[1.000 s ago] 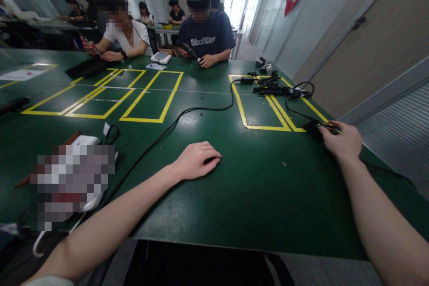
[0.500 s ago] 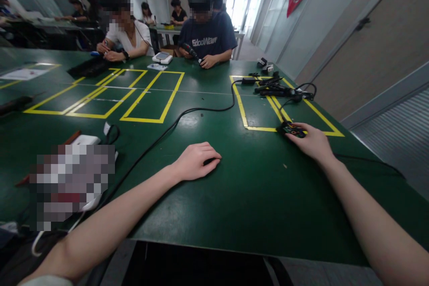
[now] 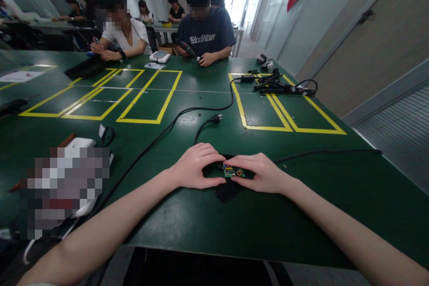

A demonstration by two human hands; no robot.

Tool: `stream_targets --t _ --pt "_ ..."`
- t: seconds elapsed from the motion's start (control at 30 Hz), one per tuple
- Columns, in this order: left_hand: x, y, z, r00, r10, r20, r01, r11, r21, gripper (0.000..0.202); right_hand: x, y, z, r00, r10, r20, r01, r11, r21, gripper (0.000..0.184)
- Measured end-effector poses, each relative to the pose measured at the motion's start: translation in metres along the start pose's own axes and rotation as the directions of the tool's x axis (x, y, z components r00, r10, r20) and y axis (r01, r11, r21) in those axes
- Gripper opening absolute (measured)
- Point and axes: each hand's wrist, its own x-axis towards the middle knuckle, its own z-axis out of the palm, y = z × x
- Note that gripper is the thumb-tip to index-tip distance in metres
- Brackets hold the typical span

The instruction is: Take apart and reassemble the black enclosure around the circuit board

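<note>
A small green circuit board point(image 3: 229, 172) with copper coils and a yellow part is between my two hands, low over the green table. My right hand point(image 3: 264, 173) pinches its right part between thumb and fingers. My left hand point(image 3: 197, 167) curls round the left end, thumb below and fingers above, its tips at the board's edges. Just under the board shows a dark flat patch point(image 3: 229, 191) whose kind I cannot make out. A black cord with a two-pin plug point(image 3: 216, 119) comes out behind my left hand. Another black cable point(image 3: 331, 154) runs off to the right.
Yellow tape outlines point(image 3: 268, 128) mark the table. A heap of black adapters and cables point(image 3: 281, 86) lies at the far right, with a long cord point(image 3: 187, 110) crossing toward me. A blurred-out item point(image 3: 67, 183) sits left. Two people work across the table, one holding a power screwdriver point(image 3: 189, 49).
My right hand has brought the circuit board from the taped area at the right to the middle, beside my left hand. My left fingers have spread around its end. The two-pin plug now shows.
</note>
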Motion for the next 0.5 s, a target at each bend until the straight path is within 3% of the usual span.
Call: stream_targets --t 0.23,0.5 --pt "-0.0038 -0.0015 0.0055 0.99 -0.062 0.124 0.061 0.998 0.012 0.069 -0.0002 0.0011 -0.0021 0.992 -0.057 -0.115 0.054 0.998 -0.03 0.034" --pt "-0.002 -0.0035 0.0011 0.974 -0.173 0.147 0.159 0.982 0.102 0.086 0.0005 0.0016 -0.0037 0.984 -0.089 -0.154 0.07 0.989 -0.127 0.041"
